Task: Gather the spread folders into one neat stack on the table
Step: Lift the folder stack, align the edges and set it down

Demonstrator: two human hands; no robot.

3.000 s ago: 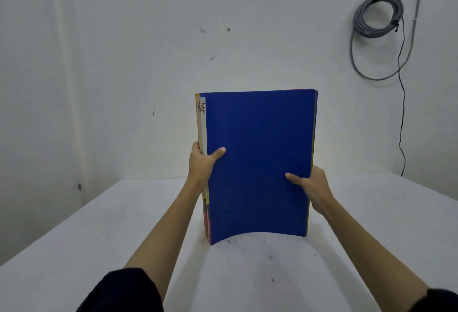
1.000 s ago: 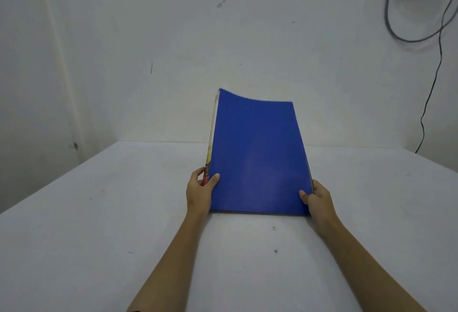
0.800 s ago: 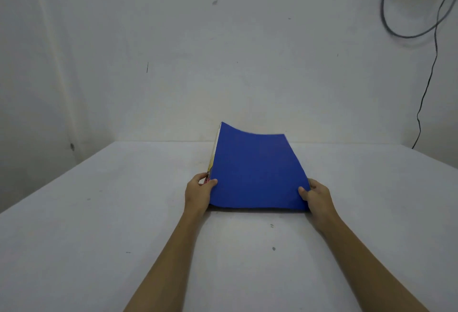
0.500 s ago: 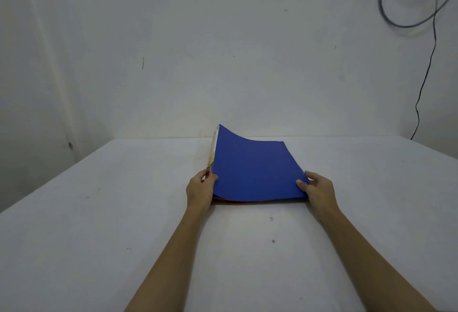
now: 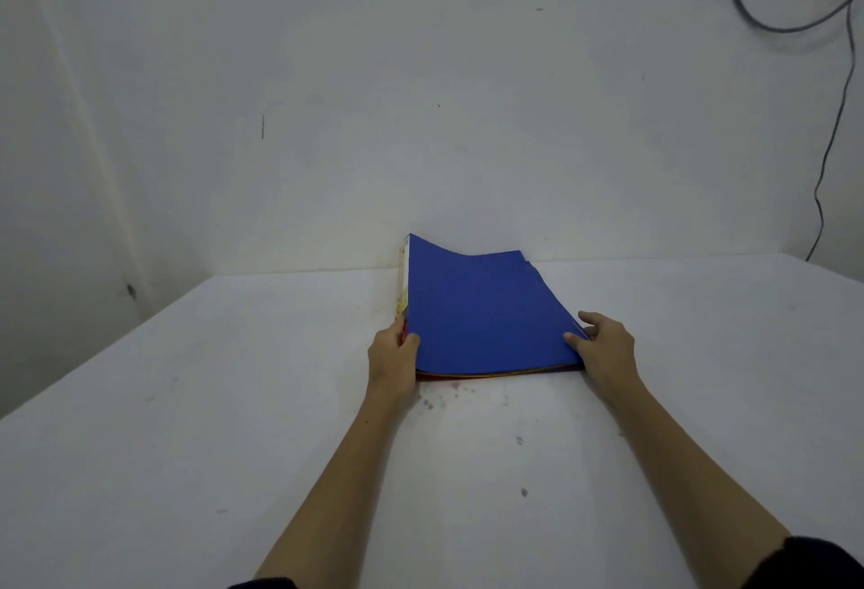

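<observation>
Here, a stack of thin folders topped by a deep blue cover point(image 5: 481, 312) is seen lying near the middle of the white, lightly smudged table point(image 5: 187, 425), with its near edge down on the surface and its far left corner curling upward. Red, orange and yellow edges are visible beneath the blue cover along the near side, and a pale yellow-and-white spine strip is shown along the left edge. The left hand point(image 5: 392, 357) is closed around the near left corner of the stack, the thumb laid on the blue cover and the fingers tucked at the spine side. The right hand point(image 5: 605, 350) is held at the near right corner, thumb pressed on top of the cover and fingers loosely spread along the side edge; whether those fingers reach under the stack cannot be told. Dark sleeve cuffs are glimpsed at the bottom of the view. A grey cable point(image 5: 837, 121) is seen hanging down the white wall at the far right.
</observation>
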